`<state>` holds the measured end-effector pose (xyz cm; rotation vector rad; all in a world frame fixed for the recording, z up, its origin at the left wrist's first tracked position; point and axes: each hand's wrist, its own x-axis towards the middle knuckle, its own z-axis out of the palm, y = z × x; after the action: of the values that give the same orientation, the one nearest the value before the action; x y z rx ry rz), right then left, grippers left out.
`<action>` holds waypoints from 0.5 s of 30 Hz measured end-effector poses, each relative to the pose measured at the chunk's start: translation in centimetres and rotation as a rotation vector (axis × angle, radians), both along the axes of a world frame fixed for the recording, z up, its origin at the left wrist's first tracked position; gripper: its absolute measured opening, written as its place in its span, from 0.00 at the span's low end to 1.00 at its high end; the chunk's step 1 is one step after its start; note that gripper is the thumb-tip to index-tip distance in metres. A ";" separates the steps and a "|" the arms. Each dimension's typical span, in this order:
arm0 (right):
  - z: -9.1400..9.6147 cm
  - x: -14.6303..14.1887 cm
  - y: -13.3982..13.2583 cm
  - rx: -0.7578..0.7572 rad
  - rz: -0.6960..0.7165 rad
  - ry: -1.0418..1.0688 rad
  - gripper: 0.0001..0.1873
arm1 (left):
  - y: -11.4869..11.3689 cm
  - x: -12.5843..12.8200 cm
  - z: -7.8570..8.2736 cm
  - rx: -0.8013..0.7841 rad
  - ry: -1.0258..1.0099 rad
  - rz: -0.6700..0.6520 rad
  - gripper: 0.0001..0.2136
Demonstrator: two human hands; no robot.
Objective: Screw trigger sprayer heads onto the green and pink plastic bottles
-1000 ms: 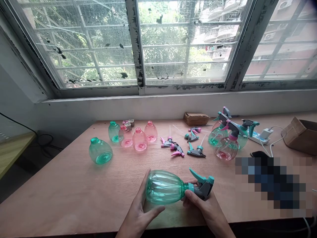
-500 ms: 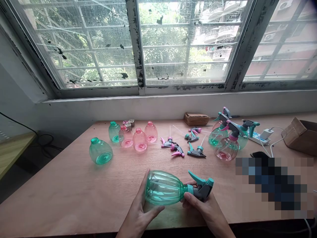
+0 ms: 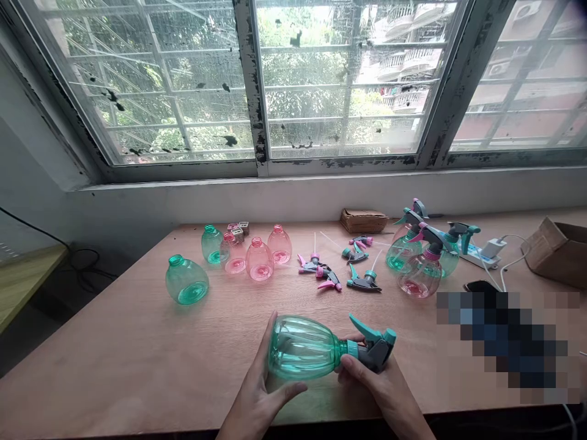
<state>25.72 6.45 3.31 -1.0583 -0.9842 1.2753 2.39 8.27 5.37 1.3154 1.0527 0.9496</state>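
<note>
A green see-through spray bottle (image 3: pixel 305 347) lies on its side above the near edge of the wooden table (image 3: pixel 114 342), held between both hands. My left hand (image 3: pixel 259 394) cups its round body from below and behind. My right hand (image 3: pixel 383 388) grips the neck and the grey trigger head (image 3: pixel 373 348) with its teal lever, fingers closed round the teal collar.
Empty green bottles (image 3: pixel 186 281) and pink bottles (image 3: pixel 259 260) stand at the back left. Loose trigger heads (image 3: pixel 328 275) lie in the middle. Assembled spray bottles (image 3: pixel 419 263) stand at the right, by a power strip (image 3: pixel 481 253), a phone and a cardboard box (image 3: pixel 557 250).
Almost nothing differs. The bottle has shifted very slightly in my hands, and my right fingers have moved a little on the collar.
</note>
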 end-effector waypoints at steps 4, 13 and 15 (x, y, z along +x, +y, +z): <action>0.5 -0.3 -0.1 -0.002 -0.014 0.010 0.22 | 0.1 -0.1 -0.3 -0.013 -0.066 -0.015 0.52; 0.4 -0.2 -0.2 -0.017 -0.003 0.018 0.20 | -0.1 -0.1 0.1 0.023 0.024 -0.017 0.49; 0.5 -0.2 -0.2 -0.023 -0.006 0.028 0.21 | 0.0 -0.1 0.1 0.009 0.006 -0.025 0.52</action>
<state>25.48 6.29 3.82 -1.0574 -0.9466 1.2956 2.29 8.24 5.44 1.3368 1.0351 0.9335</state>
